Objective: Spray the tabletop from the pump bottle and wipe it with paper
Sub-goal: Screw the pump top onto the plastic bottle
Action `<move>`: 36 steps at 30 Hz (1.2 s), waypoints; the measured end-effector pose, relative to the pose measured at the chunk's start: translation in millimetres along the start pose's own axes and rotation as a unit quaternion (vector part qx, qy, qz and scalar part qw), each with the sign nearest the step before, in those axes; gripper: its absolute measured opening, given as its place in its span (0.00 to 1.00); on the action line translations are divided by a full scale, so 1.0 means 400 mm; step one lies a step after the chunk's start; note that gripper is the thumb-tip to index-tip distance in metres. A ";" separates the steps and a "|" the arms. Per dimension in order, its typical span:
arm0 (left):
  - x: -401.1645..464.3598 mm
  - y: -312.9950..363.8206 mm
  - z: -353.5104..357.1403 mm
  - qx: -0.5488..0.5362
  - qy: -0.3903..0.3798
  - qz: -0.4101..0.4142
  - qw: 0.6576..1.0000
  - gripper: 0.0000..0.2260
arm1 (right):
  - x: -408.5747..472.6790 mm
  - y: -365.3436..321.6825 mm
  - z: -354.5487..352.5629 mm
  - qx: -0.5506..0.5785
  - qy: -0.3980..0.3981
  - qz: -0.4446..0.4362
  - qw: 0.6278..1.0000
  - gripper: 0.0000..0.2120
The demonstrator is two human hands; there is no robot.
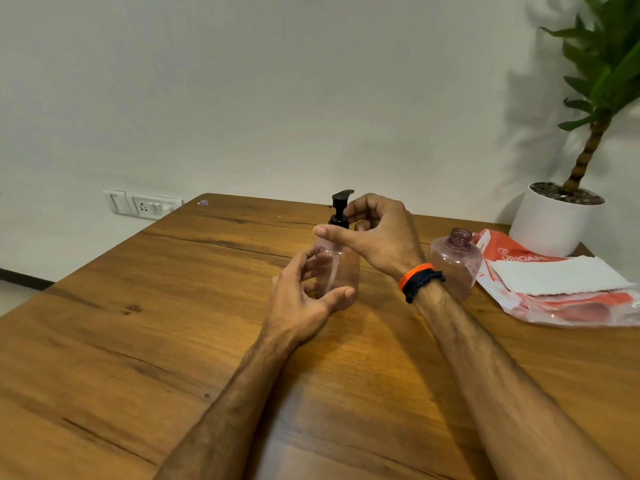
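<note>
While the pump bottle (337, 268) stands upright mid-tabletop (138, 341), the left hand (304, 299) curls loosely round its body and the right hand (377, 233) pinches the black collar below the pump head. Paper (557, 273) lies off right, nearer the right hand.

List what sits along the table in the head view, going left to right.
Wall socket → left hand → pump bottle → right hand → open bottle → paper pack, with the plant pot behind it.
</note>
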State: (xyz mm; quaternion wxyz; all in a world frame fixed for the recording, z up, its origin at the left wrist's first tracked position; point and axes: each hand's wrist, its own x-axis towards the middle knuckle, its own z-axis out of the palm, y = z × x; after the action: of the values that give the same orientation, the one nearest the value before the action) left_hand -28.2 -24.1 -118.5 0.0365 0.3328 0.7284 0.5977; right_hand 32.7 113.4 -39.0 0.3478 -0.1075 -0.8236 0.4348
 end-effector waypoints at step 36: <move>-0.002 -0.001 0.002 0.007 0.005 0.013 1.000 0.31 | 0.011 -0.010 -0.011 0.018 -0.061 0.008 0.998 0.09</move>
State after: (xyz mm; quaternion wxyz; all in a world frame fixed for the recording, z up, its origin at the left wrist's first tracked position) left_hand -27.5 -23.8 -119.4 0.0233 0.3395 0.7286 0.5945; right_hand 32.8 116.0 -32.1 0.2954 -0.0807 -0.8344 0.4584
